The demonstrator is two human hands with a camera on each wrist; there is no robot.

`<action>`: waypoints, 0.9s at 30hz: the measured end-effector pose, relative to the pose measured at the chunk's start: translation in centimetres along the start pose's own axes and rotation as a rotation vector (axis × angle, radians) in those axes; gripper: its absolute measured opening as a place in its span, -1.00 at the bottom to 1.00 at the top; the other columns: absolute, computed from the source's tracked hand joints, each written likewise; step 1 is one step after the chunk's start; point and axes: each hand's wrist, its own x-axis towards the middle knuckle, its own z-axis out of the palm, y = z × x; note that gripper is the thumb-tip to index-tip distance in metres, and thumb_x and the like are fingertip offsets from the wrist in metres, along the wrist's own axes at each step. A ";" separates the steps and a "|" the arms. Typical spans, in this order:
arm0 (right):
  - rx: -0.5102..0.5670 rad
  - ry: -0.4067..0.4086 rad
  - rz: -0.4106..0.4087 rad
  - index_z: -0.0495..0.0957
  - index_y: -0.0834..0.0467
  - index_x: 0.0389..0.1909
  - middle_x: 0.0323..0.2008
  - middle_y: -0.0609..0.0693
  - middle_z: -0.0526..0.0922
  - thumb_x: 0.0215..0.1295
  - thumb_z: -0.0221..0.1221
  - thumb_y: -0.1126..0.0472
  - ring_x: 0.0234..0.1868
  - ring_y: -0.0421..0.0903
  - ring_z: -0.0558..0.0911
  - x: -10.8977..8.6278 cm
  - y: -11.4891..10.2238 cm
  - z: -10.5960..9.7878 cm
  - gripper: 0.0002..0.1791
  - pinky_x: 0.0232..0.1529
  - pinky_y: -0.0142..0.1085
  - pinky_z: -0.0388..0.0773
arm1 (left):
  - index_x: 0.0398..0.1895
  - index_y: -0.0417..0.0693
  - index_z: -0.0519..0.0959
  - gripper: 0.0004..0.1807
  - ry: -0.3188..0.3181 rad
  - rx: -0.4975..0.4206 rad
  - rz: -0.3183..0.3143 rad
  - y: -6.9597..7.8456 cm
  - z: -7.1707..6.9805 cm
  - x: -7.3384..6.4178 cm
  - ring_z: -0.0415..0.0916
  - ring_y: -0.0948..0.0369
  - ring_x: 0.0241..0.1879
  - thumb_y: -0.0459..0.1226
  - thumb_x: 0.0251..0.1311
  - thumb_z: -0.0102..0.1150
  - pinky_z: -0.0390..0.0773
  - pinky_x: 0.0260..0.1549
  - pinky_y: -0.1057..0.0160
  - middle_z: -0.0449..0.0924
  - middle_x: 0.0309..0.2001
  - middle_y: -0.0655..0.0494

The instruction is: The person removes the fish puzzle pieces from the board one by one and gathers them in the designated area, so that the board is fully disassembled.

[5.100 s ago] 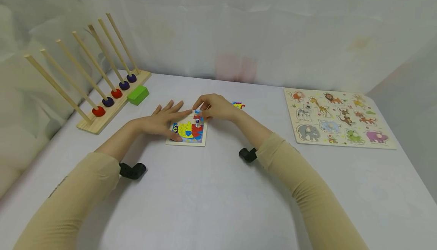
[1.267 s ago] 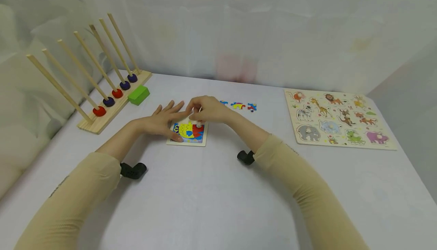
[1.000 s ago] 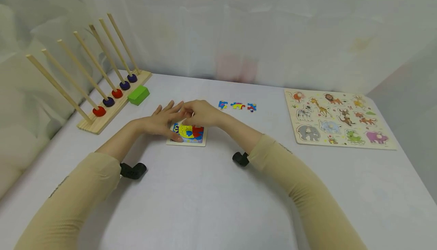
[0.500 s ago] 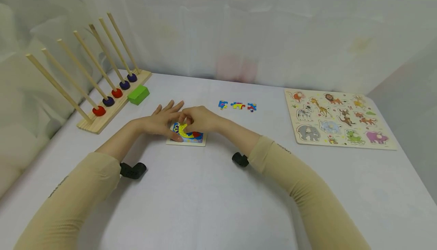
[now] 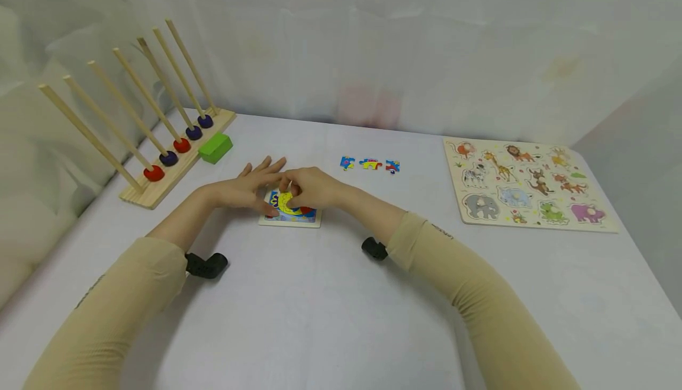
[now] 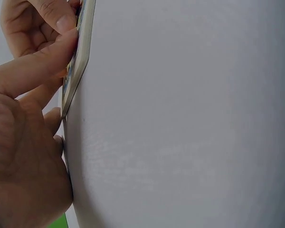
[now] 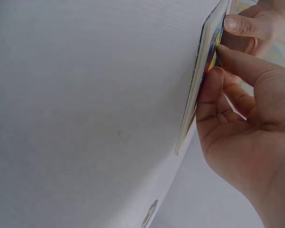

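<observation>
A small wooden jigsaw board with a colourful picture lies flat on the table. Over its left part my left hand is spread, the thumb at the board's near left corner and the other fingers reaching past its far side. My right hand has thumb and index fingertips together on a yellow puzzle piece in the board; the right wrist view also shows this pinch on the yellow patch. The hands cover much of the board's far half. Behind it lie three loose puzzle pieces in a row.
At the left stands a wooden rack with tall pegs and red and dark blue beads, a green block beside it. A large animal puzzle board lies at the right. White cloth hangs behind the table.
Since the oldest frame, a red and blue piece has left the board for the row's right end. My right hand then came nearer over the yellow part. Lately my left thumb shifted slightly left.
</observation>
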 end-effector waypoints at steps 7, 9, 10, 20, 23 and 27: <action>-0.018 0.003 0.011 0.52 0.14 0.06 -0.36 -0.07 0.51 0.32 0.26 0.19 -0.30 -0.19 0.47 0.1 -0.1 0.1 -0.68 -0.25 -0.49 0.39 | 0.57 0.05 0.07 0.02 0.001 -0.026 -0.006 -0.1 0.0 0.1 -0.73 -0.09 0.58 -0.03 0.04 0.35 -0.72 0.40 -0.35 -0.46 0.64 0.02; -0.020 0.003 0.014 0.52 0.15 0.05 -0.35 -0.07 0.51 0.32 0.26 0.19 -0.29 -0.19 0.48 0.1 -0.2 0.1 -0.68 -0.24 -0.49 0.39 | 0.57 0.05 0.07 0.02 0.001 -0.030 -0.007 -0.1 0.0 0.1 -0.74 -0.09 0.58 -0.04 0.03 0.36 -0.72 0.40 -0.35 -0.46 0.64 0.02; -0.020 0.003 0.015 0.52 0.15 0.05 -0.35 -0.07 0.51 0.32 0.26 0.19 -0.28 -0.19 0.48 0.1 -0.2 0.1 -0.68 -0.24 -0.49 0.39 | 0.57 0.05 0.07 0.02 0.001 -0.031 -0.007 -0.1 0.0 0.1 -0.74 -0.09 0.58 -0.04 0.03 0.36 -0.73 0.40 -0.35 -0.46 0.64 0.02; -0.013 0.004 0.027 0.49 0.20 0.07 -0.30 -0.06 0.52 0.34 0.23 0.22 -0.25 -0.19 0.49 0.0 -0.3 0.3 -0.67 -0.18 -0.50 0.42 | 0.57 0.04 0.05 0.03 -0.002 -0.032 -0.003 -0.1 0.0 0.1 -0.75 -0.08 0.58 -0.04 0.04 0.35 -0.73 0.40 -0.35 -0.47 0.64 0.03; -0.014 0.005 0.029 0.48 0.20 0.07 -0.31 -0.06 0.51 0.34 0.23 0.22 -0.26 -0.19 0.49 0.0 -0.4 0.3 -0.68 -0.18 -0.50 0.42 | 0.57 0.04 0.05 0.03 -0.002 -0.034 -0.003 -0.1 0.0 0.0 -0.75 -0.08 0.58 -0.04 0.04 0.35 -0.73 0.40 -0.35 -0.47 0.64 0.03; -0.022 0.012 0.030 0.47 0.19 0.06 -0.31 -0.07 0.50 0.34 0.23 0.22 -0.26 -0.19 0.49 -0.1 -0.4 0.3 -0.69 -0.18 -0.49 0.41 | 0.57 0.03 0.05 0.03 -0.002 -0.037 -0.003 0.0 0.0 0.0 -0.75 -0.09 0.58 -0.05 0.04 0.36 -0.73 0.39 -0.35 -0.47 0.64 0.02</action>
